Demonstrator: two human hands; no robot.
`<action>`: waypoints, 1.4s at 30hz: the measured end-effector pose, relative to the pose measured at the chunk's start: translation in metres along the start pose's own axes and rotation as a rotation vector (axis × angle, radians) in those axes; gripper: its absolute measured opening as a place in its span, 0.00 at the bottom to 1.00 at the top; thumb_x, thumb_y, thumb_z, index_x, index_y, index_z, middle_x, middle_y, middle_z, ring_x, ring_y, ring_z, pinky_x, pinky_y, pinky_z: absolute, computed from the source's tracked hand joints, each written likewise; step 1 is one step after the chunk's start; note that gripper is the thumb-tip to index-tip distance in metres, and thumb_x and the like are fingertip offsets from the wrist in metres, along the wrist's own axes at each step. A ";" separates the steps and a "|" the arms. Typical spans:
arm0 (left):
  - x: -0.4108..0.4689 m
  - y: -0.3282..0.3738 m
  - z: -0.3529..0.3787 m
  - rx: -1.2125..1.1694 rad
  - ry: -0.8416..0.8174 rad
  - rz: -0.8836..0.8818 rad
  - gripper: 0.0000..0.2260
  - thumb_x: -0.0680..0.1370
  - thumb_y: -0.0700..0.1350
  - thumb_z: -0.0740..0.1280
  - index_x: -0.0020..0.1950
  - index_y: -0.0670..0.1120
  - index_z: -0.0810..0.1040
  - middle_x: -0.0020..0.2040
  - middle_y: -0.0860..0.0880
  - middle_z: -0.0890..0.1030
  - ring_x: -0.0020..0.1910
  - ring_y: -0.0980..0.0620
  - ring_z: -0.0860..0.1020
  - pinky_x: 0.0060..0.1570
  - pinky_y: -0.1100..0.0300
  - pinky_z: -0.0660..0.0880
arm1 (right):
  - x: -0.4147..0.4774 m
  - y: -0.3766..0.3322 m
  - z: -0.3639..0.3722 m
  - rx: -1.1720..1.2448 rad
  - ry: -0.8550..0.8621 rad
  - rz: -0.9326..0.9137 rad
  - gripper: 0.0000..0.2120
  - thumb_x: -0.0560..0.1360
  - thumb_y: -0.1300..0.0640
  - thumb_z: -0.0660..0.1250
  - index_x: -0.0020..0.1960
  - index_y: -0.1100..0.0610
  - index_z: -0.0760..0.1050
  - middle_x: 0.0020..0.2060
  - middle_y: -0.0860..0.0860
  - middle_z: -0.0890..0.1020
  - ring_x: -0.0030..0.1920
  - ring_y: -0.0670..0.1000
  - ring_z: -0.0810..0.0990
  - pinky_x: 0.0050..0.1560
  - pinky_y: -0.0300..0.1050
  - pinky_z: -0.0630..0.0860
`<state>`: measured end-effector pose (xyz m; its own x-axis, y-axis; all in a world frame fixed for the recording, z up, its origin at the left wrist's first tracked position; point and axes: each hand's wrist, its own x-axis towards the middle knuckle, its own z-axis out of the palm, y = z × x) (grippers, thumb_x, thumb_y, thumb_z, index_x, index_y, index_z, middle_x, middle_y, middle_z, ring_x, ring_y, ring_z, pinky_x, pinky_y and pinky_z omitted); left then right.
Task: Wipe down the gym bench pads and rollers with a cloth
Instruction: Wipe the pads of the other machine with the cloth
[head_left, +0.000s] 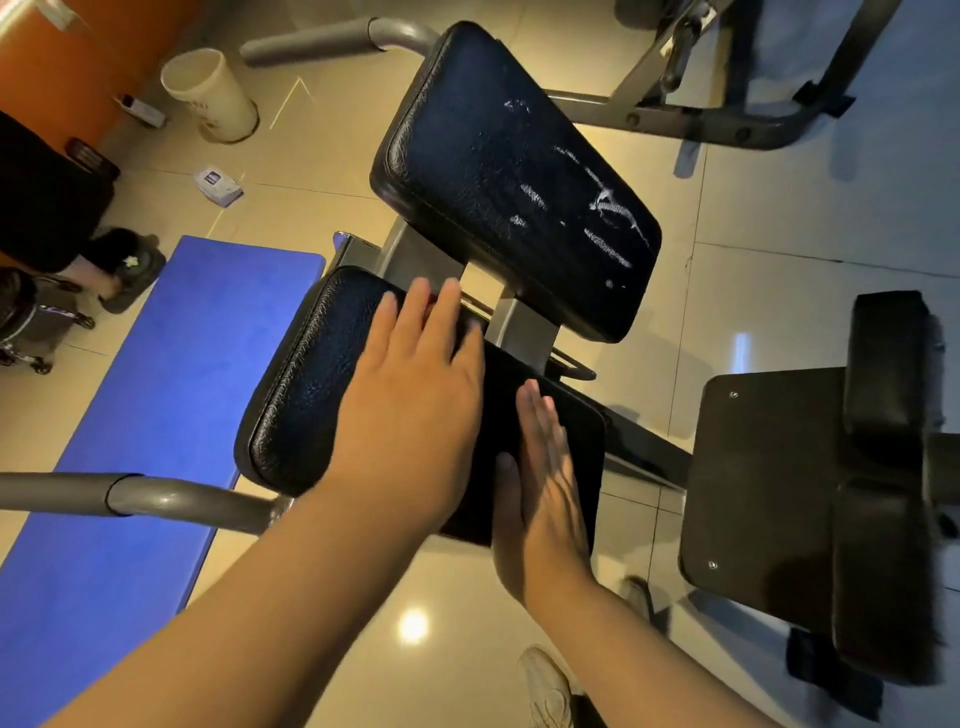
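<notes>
Left hand: the left hand (410, 395) lies flat on the near pad (311, 374), fingers straight and together, clasping nothing.
Right hand: the right hand (540, 493) is laid out straight, fingers extended, pressing on the dark cloth (589, 457); nothing is clenched.
Cloth: a matte black sheet over the right end of the near pad, partly under both hands; being as dark as the pad, its edges are hard to trace.
Far pad: the far pad (514, 176) sits tilted beyond the near one, apart from it, with white scuffed streaks on its surface.
Rollers: the black rollers (888, 364) at the right are in shadow and cut off by the frame edge, beside a flat black plate (763, 483).
Handle: a grey handle bar (156, 499) runs in from the left edge to the near pad.
Floor: a blue mat (156, 389) beside the machine, and a white bucket (208, 93) farther off.
Cut off: a shoe (545, 686) at the bottom edge; another person (47, 208) at the left, mostly out of frame.
</notes>
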<state>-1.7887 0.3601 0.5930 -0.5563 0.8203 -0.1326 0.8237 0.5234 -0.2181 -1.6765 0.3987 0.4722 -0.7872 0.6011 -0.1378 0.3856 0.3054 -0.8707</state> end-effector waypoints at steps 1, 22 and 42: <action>0.009 0.000 -0.001 0.007 -0.018 -0.007 0.34 0.79 0.49 0.63 0.81 0.44 0.52 0.81 0.40 0.45 0.80 0.37 0.43 0.78 0.42 0.41 | 0.000 0.001 0.000 0.003 0.001 0.001 0.29 0.81 0.43 0.40 0.80 0.44 0.40 0.79 0.38 0.43 0.77 0.39 0.38 0.79 0.53 0.45; -0.050 -0.019 0.004 -0.020 0.012 0.190 0.32 0.71 0.45 0.75 0.74 0.48 0.70 0.78 0.42 0.63 0.78 0.40 0.59 0.77 0.40 0.52 | 0.000 0.005 0.001 -0.015 0.047 -0.068 0.26 0.84 0.48 0.46 0.81 0.48 0.45 0.79 0.39 0.47 0.78 0.40 0.42 0.79 0.54 0.49; -0.031 -0.011 -0.004 -0.071 0.040 0.110 0.34 0.78 0.45 0.67 0.80 0.47 0.54 0.81 0.40 0.52 0.80 0.40 0.49 0.78 0.44 0.43 | -0.002 0.008 0.001 -0.005 0.030 -0.076 0.27 0.83 0.47 0.45 0.81 0.49 0.46 0.80 0.40 0.47 0.78 0.39 0.42 0.79 0.56 0.49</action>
<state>-1.7799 0.3304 0.6033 -0.4583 0.8816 -0.1128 0.8861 0.4433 -0.1354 -1.6721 0.3992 0.4654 -0.7999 0.5975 -0.0570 0.3273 0.3546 -0.8759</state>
